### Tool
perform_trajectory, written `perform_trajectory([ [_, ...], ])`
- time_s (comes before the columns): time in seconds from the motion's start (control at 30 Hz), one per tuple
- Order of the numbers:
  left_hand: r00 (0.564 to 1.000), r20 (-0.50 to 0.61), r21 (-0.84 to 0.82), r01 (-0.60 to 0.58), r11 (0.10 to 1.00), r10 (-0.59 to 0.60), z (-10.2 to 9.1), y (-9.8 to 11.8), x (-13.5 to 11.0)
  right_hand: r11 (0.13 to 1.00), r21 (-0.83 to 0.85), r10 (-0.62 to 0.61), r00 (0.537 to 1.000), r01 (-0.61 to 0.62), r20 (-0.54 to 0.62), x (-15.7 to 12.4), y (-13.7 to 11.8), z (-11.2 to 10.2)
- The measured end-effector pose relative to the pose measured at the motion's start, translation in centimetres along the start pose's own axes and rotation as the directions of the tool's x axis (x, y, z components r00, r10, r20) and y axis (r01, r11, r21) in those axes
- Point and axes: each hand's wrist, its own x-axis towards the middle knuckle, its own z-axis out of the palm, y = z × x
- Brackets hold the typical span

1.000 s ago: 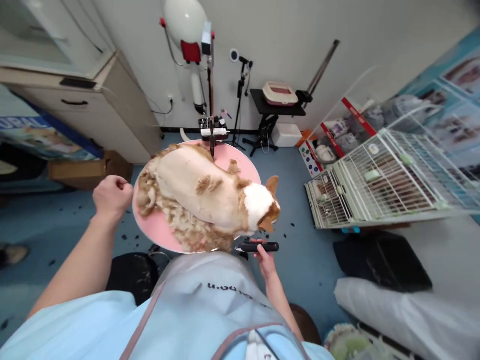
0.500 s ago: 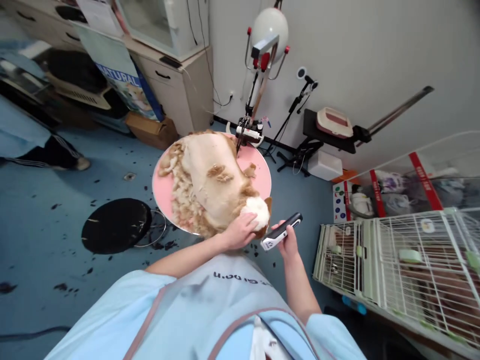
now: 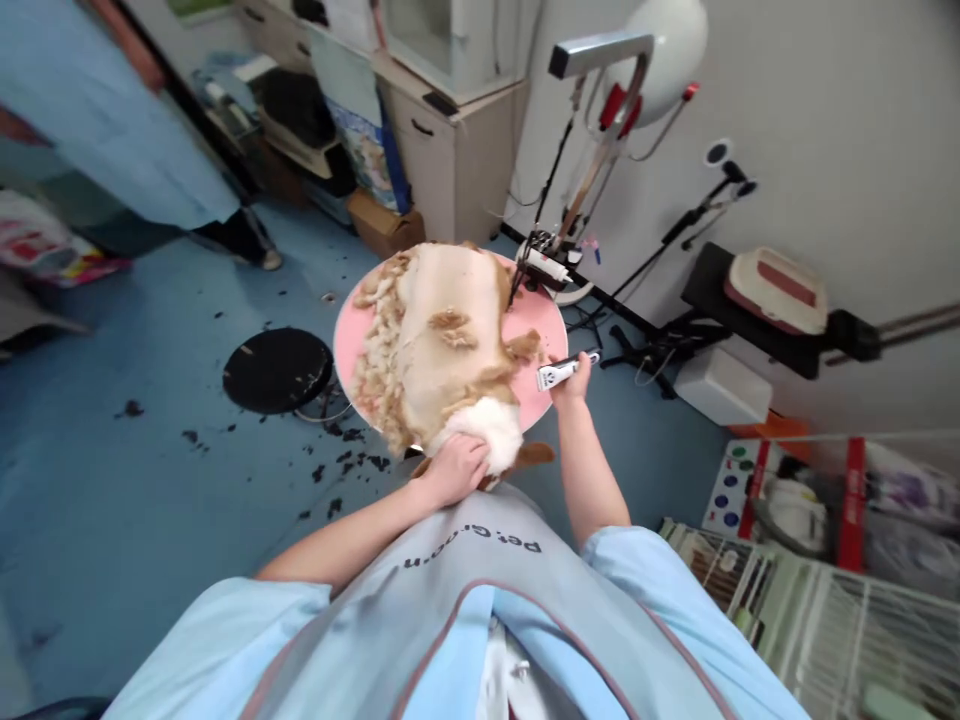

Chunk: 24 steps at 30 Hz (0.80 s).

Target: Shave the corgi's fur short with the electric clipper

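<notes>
Nearest, a grey apron (image 3: 487, 545) with dark lettering is worn over light blue sleeves. The left hand (image 3: 456, 468) is laid on the white fur of the animal's head just beyond the apron, its fingers bent; whether the fur is gripped cannot be told. By the right hand (image 3: 571, 378), black and white clippers (image 3: 559, 372) are held in closed fingers, above the right part of the round pink table (image 3: 546, 318) and apart from the animal's body. The table is largely covered by the animal (image 3: 450, 345), which is stretched out with its head toward the apron; its back is closely shorn, save for a brown tuft (image 3: 448, 320). Along the table's left side, loose fur (image 3: 381, 345) is heaped. To the left, a black round stool (image 3: 277, 370) is seen on the blue floor (image 3: 165, 420), which is littered with dark clumps. At the lower right, a wire cage (image 3: 862, 630) is partly shown. Farther off, a litter tray (image 3: 780, 290) is set on a black stand near the wall, with a white bin (image 3: 724, 385) below. Beyond the table, a cardboard box (image 3: 384, 222) is placed by a cabinet (image 3: 431, 160); at upper left, another person in blue (image 3: 135, 110) is partly visible.
</notes>
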Motion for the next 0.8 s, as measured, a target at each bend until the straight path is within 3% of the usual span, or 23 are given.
perform_trajectory([
  [0.07, 0.954, -0.175, 0.019, 0.251, 0.968, -0.244, 0.4, 1.7, -0.1, 0.980, 0.067, 0.191, 0.982, -0.190, -0.012, 0.8, -0.6, -2.3],
  [0.17, 0.780, -0.341, 0.014, 0.562, 0.827, -0.524, 0.8, 3.4, 0.9, 0.921, 0.044, 0.368, 0.901, -0.387, 0.232, -0.5, -0.6, -5.0],
  [0.23, 0.682, -0.363, 0.003, 0.682, 0.731, -0.635, 1.1, 3.6, 2.1, 0.907, 0.026, 0.387, 0.856, -0.420, 0.343, -2.0, -0.1, -6.0],
  [0.27, 0.635, -0.355, -0.004, 0.733, 0.681, -0.686, 1.3, 3.4, 2.7, 0.911, 0.032, 0.374, 0.857, -0.411, 0.356, -2.8, 0.2, -6.2],
  [0.37, 0.534, -0.311, -0.007, 0.826, 0.564, -0.786, 1.9, 2.0, 3.8, 0.950, 0.050, 0.278, 0.908, -0.308, 0.313, -5.0, 1.0, -6.4],
  [0.5, 0.489, -0.316, -0.005, 0.856, 0.517, -0.813, 2.4, 0.1, 3.0, 0.989, -0.042, 0.146, 0.919, -0.140, 0.366, -8.2, 2.3, -6.8],
  [0.63, 0.458, -0.294, -0.085, 0.862, 0.500, -0.839, 2.4, -1.0, 1.8, 0.945, -0.271, -0.043, 0.894, 0.181, 0.446, -12.1, 3.8, -6.5],
  [0.73, 0.425, -0.266, -0.156, 0.867, 0.474, -0.865, 3.1, -1.0, 1.6, 0.896, -0.283, -0.173, 0.855, 0.343, 0.489, -14.4, 4.5, -5.6],
  [0.8, 0.412, -0.262, -0.175, 0.869, 0.462, -0.873, 4.0, -0.9, 1.6, 0.870, -0.257, -0.213, 0.791, 0.420, 0.573, -15.1, 4.9, -5.1],
])
